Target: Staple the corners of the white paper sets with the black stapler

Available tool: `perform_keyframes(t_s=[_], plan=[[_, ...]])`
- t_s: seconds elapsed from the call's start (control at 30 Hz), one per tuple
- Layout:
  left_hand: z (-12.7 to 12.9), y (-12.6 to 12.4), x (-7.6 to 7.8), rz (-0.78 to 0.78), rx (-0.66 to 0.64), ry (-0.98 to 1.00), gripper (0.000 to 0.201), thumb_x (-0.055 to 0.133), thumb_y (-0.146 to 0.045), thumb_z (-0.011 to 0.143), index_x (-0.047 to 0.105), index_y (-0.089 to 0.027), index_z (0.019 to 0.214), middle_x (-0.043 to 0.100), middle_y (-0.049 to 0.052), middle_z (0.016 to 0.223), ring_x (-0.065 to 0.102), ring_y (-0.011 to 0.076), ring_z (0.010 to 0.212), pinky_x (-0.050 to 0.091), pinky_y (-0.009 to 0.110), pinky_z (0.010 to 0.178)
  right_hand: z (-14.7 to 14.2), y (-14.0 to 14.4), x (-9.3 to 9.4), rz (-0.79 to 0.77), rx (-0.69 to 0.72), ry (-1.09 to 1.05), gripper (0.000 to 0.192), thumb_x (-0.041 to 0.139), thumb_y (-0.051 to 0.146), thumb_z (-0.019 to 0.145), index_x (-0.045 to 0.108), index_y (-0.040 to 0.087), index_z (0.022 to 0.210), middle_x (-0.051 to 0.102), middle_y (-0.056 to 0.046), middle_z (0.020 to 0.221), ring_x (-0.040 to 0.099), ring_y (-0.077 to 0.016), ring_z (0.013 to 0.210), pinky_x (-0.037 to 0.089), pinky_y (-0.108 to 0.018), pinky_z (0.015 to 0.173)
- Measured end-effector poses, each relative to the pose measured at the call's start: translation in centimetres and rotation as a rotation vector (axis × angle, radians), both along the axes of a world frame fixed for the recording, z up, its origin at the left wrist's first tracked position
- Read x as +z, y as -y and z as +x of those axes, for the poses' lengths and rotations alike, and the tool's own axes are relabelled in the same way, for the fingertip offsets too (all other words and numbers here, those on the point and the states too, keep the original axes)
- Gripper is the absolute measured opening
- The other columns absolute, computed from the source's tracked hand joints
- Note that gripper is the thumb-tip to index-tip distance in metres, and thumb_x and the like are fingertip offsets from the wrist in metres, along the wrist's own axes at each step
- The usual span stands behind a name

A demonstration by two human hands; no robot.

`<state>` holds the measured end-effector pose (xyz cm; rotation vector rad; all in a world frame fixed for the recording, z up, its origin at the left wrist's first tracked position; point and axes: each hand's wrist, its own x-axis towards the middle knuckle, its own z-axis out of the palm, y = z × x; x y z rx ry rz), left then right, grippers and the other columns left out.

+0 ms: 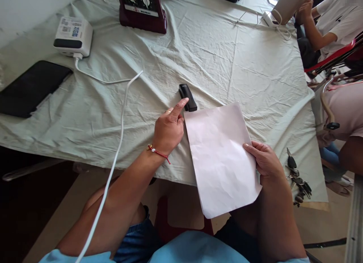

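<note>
A sheet of white paper (221, 161), perhaps more than one layer, lies slanted over the table's front edge. My right hand (266, 161) pinches its right edge, thumb on top. The sheet's top left corner meets the near end of a small black stapler (187, 97); whether it goes between the jaws I cannot tell. Over the stapler's left side reaches my left hand (170, 129), its index finger stretched onto the top and the other fingers curled loosely, not wrapped around it.
On the cloth-covered table (210, 47) stand a white box (73, 36) with a white cable (121, 123) and a dark red device with dials (143, 10). A black tablet-like slab (34, 87) lies left, keys (297, 180) right. Another person (326, 28) sits at the far right.
</note>
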<state>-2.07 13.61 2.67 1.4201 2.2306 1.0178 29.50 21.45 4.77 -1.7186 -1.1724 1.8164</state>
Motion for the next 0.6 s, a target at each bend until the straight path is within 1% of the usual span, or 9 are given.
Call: perform_keyframes(t_s=[0.1,0.2,0.3,0.33,0.43,0.47,0.5,0.53,0.6], plan=[[0.1,0.0,-0.2,0.018,-0.021,-0.045,0.062,0.048,-0.011,0.098,0.062,-0.032,0.156,0.071,0.004,0.101,0.063,0.0184,0.087,0.055,0.031,0.093,0.1,0.0,-0.1,-0.014,-0.009,-0.001,0.038,0.098,0.043,0.065,0.083,0.021,0.092,0.081,-0.004,0.083,0.069,-0.0166,0.064,0.056,-0.026,0.060],[0.1,0.0,-0.3,0.007,-0.052,-0.046,0.061,0.045,-0.011,0.099,0.064,-0.029,0.154,0.071,0.006,0.102,0.063,0.0194,0.089,0.055,0.032,0.094,0.0,0.1,0.1,-0.037,-0.019,0.007,0.035,0.097,0.042,0.068,0.084,0.022,0.094,0.081,-0.003,0.084,0.070,-0.0161,0.065,0.057,-0.025,0.060],[0.2,0.1,-0.2,0.025,-0.039,-0.048,0.058,0.048,-0.010,0.097,0.066,-0.025,0.150,0.073,0.007,0.106,0.065,0.0198,0.090,0.055,0.033,0.093,-0.1,0.4,0.6,-0.053,-0.038,0.008,0.029,0.095,0.039,0.072,0.083,0.023,0.093,0.081,-0.002,0.084,0.071,-0.0160,0.065,0.058,-0.025,0.060],[0.2,0.2,-0.1,0.039,-0.027,-0.054,0.055,0.049,-0.008,0.096,0.069,-0.023,0.144,0.074,0.007,0.107,0.066,0.0203,0.091,0.055,0.034,0.092,-0.2,0.5,0.8,-0.056,-0.044,0.010,0.028,0.095,0.038,0.072,0.083,0.023,0.092,0.081,-0.002,0.083,0.070,-0.0159,0.064,0.058,-0.025,0.059],[0.2,0.2,0.0,0.071,-0.015,-0.083,0.040,0.050,-0.004,0.090,0.079,-0.018,0.114,0.076,0.009,0.104,0.070,0.0233,0.098,0.055,0.035,0.093,-0.3,0.6,1.3,-0.071,-0.065,0.033,0.024,0.095,0.036,0.072,0.082,0.024,0.089,0.080,-0.001,0.081,0.069,-0.0164,0.062,0.057,-0.026,0.056],[0.2,0.3,0.0,0.066,-0.022,-0.094,0.038,0.050,-0.003,0.089,0.080,-0.018,0.107,0.076,0.010,0.104,0.071,0.0243,0.099,0.056,0.035,0.093,-0.4,0.6,1.4,-0.075,-0.072,0.039,0.023,0.095,0.035,0.072,0.081,0.024,0.087,0.080,-0.001,0.080,0.069,-0.0169,0.061,0.056,-0.027,0.055],[0.3,0.2,-0.1,0.050,-0.029,-0.108,0.038,0.051,-0.004,0.089,0.082,-0.019,0.105,0.076,0.010,0.104,0.072,0.0249,0.099,0.056,0.035,0.092,-0.4,0.6,1.4,-0.076,-0.078,0.043,0.022,0.095,0.034,0.072,0.080,0.024,0.085,0.080,-0.001,0.079,0.069,-0.0174,0.061,0.056,-0.027,0.055],[0.3,0.2,-0.1,0.023,-0.034,-0.124,0.039,0.051,-0.005,0.090,0.083,-0.020,0.107,0.076,0.010,0.106,0.072,0.0252,0.099,0.056,0.036,0.091,-0.5,0.6,1.4,-0.072,-0.086,0.045,0.021,0.094,0.034,0.072,0.080,0.024,0.084,0.080,0.000,0.078,0.069,-0.0177,0.061,0.056,-0.028,0.055],[0.4,0.2,-0.3,-0.057,-0.031,-0.177,0.044,0.050,-0.008,0.093,0.084,-0.024,0.116,0.075,0.010,0.109,0.073,0.0254,0.096,0.057,0.035,0.084,-0.6,0.6,1.4,-0.063,-0.100,0.041,0.021,0.094,0.034,0.072,0.079,0.025,0.082,0.079,0.000,0.077,0.069,-0.0176,0.061,0.056,-0.027,0.055]])
